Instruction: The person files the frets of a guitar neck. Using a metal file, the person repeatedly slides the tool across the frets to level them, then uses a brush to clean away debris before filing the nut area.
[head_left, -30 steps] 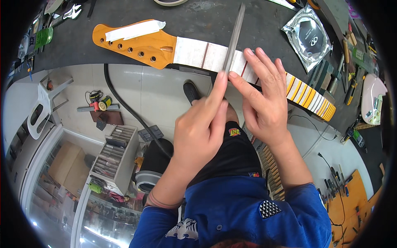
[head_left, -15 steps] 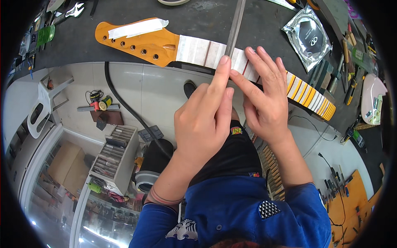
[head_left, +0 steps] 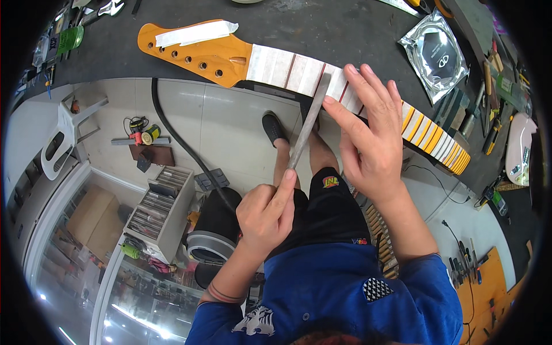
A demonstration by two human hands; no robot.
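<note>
A guitar neck [head_left: 227, 53] with an amber wooden headstock lies along the bench edge. Pale tape [head_left: 267, 66] covers its fretboard between the frets, and a white strip [head_left: 195, 33] lies across the headstock. My left hand [head_left: 264, 217] is closed on the near end of a narrow grey metal file [head_left: 305, 132], its index finger stretched along it. The file's far end lies across the fretboard at a fret; the rest juts toward me past the bench edge. My right hand [head_left: 374, 135] lies on the neck, fingers spread, its index fingertip against or right beside the file.
A clear packet with a coiled string set [head_left: 435, 56] lies behind the neck. Pliers, screwdrivers and other hand tools crowd the bench's right side; a wrench [head_left: 111, 7] lies at far left. Below stand a black bin [head_left: 214, 221] and a drawer rack [head_left: 161, 213].
My left hand has drawn the file back toward me, from over the neck to below the bench edge. The right hand stays at the same place on the neck.
</note>
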